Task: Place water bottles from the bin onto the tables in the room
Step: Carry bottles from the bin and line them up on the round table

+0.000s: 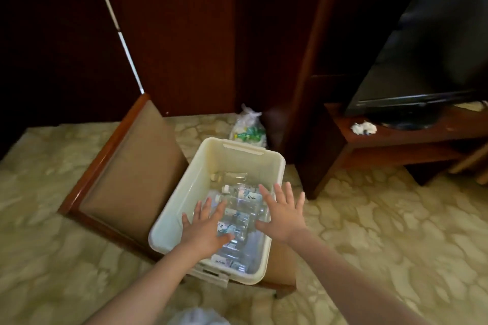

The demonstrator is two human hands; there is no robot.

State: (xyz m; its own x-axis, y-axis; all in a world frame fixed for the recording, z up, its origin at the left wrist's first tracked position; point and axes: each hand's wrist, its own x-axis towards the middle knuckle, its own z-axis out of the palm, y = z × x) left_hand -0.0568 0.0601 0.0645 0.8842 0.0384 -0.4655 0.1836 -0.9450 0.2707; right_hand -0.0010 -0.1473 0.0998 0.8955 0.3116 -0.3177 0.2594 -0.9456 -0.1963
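A cream plastic bin (245, 153) stands on the seat of a wooden chair (124, 166). Several clear water bottles (240, 200) with white caps and printed labels lie on their sides inside it. My left hand (204, 229) hovers over the bin's near left part with its fingers spread, holding nothing. Over the bin's right side my right hand (282, 212) is spread flat too, empty. Whether either hand touches a bottle I cannot tell.
A dark wooden table (412, 137) at the right carries a black television (427, 60) and a crumpled white tissue (364, 128). A tied plastic bag (247, 130) sits on the patterned carpet behind the bin. Dark wooden cabinets line the back.
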